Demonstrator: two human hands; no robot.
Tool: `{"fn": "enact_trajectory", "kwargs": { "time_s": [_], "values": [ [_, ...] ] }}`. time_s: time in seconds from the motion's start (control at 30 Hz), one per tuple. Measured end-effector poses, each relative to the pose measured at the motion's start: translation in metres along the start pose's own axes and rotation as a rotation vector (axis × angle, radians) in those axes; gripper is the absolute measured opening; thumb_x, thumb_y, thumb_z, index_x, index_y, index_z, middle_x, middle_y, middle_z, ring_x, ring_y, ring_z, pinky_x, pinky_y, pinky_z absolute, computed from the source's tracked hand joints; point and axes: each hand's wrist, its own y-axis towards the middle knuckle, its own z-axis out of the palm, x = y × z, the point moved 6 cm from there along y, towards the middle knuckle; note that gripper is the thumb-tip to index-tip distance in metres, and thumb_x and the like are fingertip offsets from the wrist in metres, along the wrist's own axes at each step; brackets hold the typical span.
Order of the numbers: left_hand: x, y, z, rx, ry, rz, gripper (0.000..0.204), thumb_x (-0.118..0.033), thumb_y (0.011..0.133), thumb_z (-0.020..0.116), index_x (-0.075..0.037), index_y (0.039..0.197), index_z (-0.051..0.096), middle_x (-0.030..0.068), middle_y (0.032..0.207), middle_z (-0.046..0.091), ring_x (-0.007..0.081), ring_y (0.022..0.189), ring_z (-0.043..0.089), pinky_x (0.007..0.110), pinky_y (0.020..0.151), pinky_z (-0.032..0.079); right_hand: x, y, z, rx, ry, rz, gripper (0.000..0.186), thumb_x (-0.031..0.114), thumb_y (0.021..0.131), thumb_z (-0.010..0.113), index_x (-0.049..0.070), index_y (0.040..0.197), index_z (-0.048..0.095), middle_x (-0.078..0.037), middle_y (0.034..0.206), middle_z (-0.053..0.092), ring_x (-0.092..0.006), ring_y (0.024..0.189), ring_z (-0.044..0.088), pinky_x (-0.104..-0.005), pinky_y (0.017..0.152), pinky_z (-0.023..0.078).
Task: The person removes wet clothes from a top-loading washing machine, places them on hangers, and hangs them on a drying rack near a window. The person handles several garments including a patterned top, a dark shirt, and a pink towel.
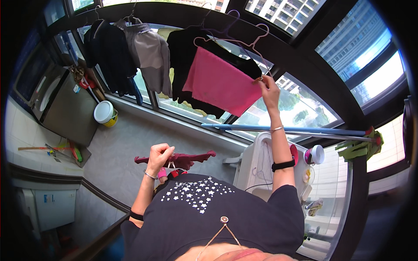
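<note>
My right hand [271, 93], raised at the window, is closed on the right corner of a pink cloth [224, 82], where it meets the end of a pale pink clothes hanger [254, 43]. The cloth drapes below the hanger's bar. In front of my belly, my left hand [159, 157] is closed, with a dark red garment [191, 160] hanging beneath it, its shoulders spread wide. A small pale piece shows under that fist; whether it belongs to a hanger I cannot tell. Behind the pink cloth hangs a black top [180, 48].
A dark jacket [111, 56] and grey garment [150, 56] hang farther left. On the right stand a white washboard sink [257, 158] and blue pole [296, 129], with a green mop head [363, 145]. A lidded bucket [104, 113] is beside the grey washing machine [72, 106].
</note>
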Motion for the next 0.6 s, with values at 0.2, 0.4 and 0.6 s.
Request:
{"fn": "enact_trajectory", "kwargs": {
  "time_s": [0.2,0.4,0.6],
  "values": [
    [-0.002,0.001,0.004,0.081,0.036,0.005,0.027,-0.012,0.087,0.066,0.002,0.065,0.059,-0.0005,0.055,0.052,0.0042,0.052,0.044,0.025,0.047,0.034,-0.008,0.015,-0.04,-0.264,-0.208,-0.022,0.021,0.014,0.09,0.063,0.006,0.109,0.065,-0.012,0.098,0.067,-0.0292,0.095,0.063,-0.037,0.082,0.05],
    [-0.013,0.002,0.007,0.121,0.078,0.089,0.027,-0.013,0.086,0.067,0.002,0.065,0.06,0.0007,0.054,0.054,0.0049,0.05,0.045,0.026,0.045,0.034,-0.055,0.018,-0.014,0.042,-0.043,0.248,0.03,0.022,0.092,0.062,0.002,0.114,0.064,-0.013,0.099,0.069,-0.0234,0.088,0.066,-0.0317,0.078,0.051],
    [-0.018,-0.001,0.0,0.113,0.149,0.082,0.025,-0.015,0.083,0.068,0.002,0.066,0.061,0.0018,0.055,0.056,0.0064,0.051,0.046,0.025,0.048,0.037,-0.06,0.018,-0.016,-0.008,-0.058,0.302,0.022,0.026,0.09,0.066,0.007,0.099,0.073,-0.008,0.077,0.07,-0.014,0.068,0.064,-0.0285,0.062,0.047]
  ]
}}
